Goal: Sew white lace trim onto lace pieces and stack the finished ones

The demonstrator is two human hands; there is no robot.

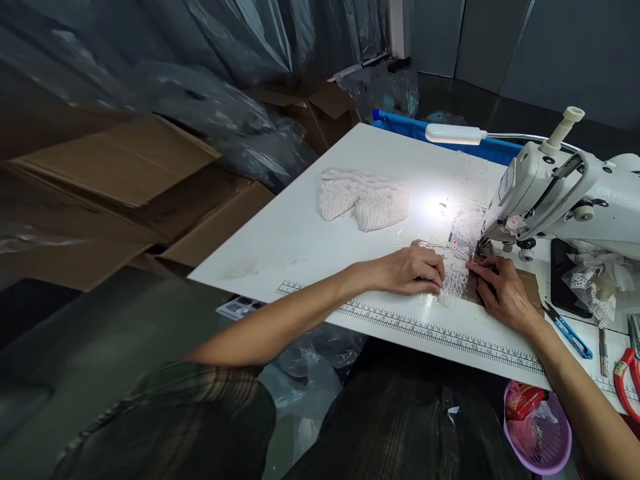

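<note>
Here, left hand [424, 270] curled on lace [454, 281], right hand [503, 290] flatter.

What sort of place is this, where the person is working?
Probably a sewing workshop or small garment factory. A white sewing machine stands at the table, which has a ruler scale printed along its edge, and lacy fabric lies by the needle area.

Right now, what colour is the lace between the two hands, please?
The lace is white, showing best in the head view.
</note>
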